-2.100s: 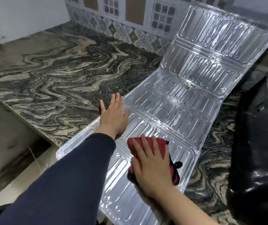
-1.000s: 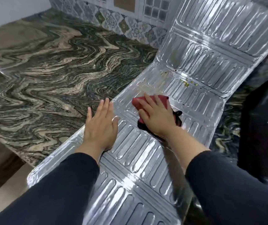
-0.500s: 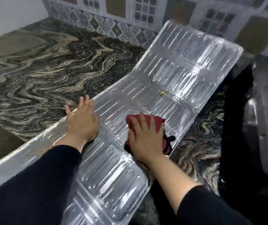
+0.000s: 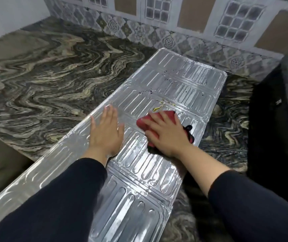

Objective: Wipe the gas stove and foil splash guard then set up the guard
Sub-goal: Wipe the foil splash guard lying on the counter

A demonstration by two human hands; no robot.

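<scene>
Foil guard (image 4: 159, 173), one cloth (image 4: 157, 119), two hands (image 4: 166, 135)

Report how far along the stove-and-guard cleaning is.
Done: the near foil splash guard panels look clean. In hand: the right hand presses a red cloth on the flat-lying guard while the left hand steadies it. Left: the yellow smear, dark specks, standing the guard up. The stove's state is unclear.

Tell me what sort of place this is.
Most likely a home kitchen: a marble-patterned countertop backed by decorative wall tiles, with a foil splash guard laid flat and a dark stove at the right.
</scene>
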